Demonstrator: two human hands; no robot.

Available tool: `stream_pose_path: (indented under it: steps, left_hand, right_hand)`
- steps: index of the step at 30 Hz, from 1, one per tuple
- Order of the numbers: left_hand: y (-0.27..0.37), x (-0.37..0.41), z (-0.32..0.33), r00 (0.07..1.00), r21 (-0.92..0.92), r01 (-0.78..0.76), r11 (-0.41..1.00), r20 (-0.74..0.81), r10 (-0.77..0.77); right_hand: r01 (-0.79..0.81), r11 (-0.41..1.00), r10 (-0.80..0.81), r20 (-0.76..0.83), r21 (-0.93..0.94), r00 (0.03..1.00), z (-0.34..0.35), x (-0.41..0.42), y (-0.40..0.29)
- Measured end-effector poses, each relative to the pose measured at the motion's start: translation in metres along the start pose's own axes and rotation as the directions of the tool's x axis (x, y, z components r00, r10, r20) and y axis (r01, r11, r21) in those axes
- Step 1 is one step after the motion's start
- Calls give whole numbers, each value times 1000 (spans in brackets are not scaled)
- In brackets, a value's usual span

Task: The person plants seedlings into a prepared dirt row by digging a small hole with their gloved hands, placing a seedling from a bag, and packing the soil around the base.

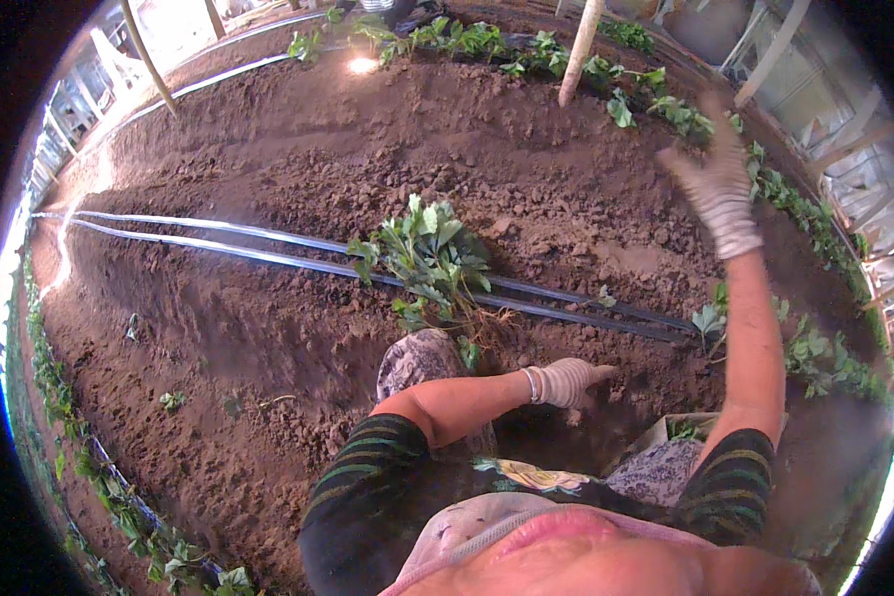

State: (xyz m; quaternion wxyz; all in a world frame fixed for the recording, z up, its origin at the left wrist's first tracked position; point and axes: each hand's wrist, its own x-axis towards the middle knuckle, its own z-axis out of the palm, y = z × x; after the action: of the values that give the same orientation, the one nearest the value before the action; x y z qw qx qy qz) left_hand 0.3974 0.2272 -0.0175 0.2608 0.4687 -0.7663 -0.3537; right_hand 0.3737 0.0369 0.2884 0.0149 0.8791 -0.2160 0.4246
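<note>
My left hand (566, 381), in a striped knit glove, is low over the loose soil near my knees. One finger points to the right; whether the fingers hold anything is hidden. My right hand (715, 182), gloved alike, is stretched far forward with its fingers spread, blurred and empty. A bundle of leafy seedlings (436, 249) with bare roots (495, 328) lies across two drip tapes (268, 257), ahead of my left knee (421, 361). By my right forearm, a small seedling (708, 320) stands at the right end of the tapes.
Rows of leafy plants grow along the far bed (477, 39), the right side (804, 208) and the lower left (130, 514). A wooden post (581, 52) rises from the far soil. Clods (521, 201) cover the bed. A box-like container (682, 426) holding greenery is beside my right knee.
</note>
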Motion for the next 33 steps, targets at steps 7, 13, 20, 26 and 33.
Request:
stream_pose_path:
  steps: [7, 13, 20, 26, 33]
  left_hand:
    - [25, 4, -26, 990, -83, 59, 995, 133, -48]
    - [35, 0, -21, 991, 147, -30, 989, 136, 9]
    - [39, -8, -42, 986, 284, -87, 955, 164, 41]
    - [31, -8, -34, 994, 305, -56, 951, 104, 25]
    - [30, 3, -36, 991, 328, -106, 939, 114, 72]
  right_hand:
    - [-634, 765, 571, -339, -112, 748, -89, -43, 242]
    - [-581, 814, 577, 92, 23, 812, 35, -134, 172]
    - [234, 938, -149, 314, -255, 938, 109, -100, -24]
    - [400, 884, -366, -176, 241, 914, 99, 17, -115]
    - [95, 990, -48, 382, -106, 923, 172, 134, -81]
